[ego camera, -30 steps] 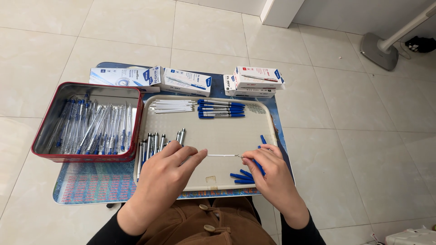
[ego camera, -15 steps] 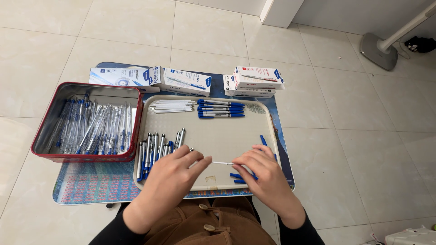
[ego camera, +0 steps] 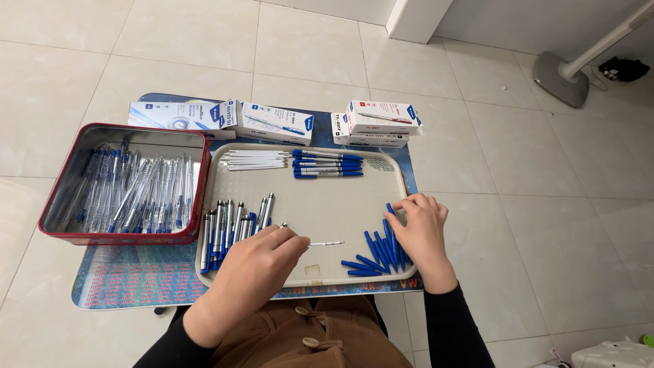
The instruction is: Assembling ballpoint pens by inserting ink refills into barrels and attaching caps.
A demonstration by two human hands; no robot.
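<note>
My left hand (ego camera: 255, 269) hovers over the beige tray (ego camera: 320, 211) and pinches a thin pen refill (ego camera: 327, 243) that points right. Just left of it lie several pen barrels (ego camera: 231, 221) in a row. My right hand (ego camera: 421, 228) rests on a pile of blue pen caps (ego camera: 378, 252) at the tray's right edge, fingers bent over them; whether it grips one is hidden. At the tray's back lie a row of white refills (ego camera: 255, 159) and several finished blue pens (ego camera: 327, 164).
A red metal tin (ego camera: 61, 197) full of clear pen parts sits left of the tray. White and blue cardboard boxes (ego camera: 272, 123) line the far side of the small table. A fan base (ego camera: 562, 68) stands on the tiled floor at the upper right.
My right hand let go of the refill and moved right onto the blue caps. My left hand kept the refill and drew slightly toward me.
</note>
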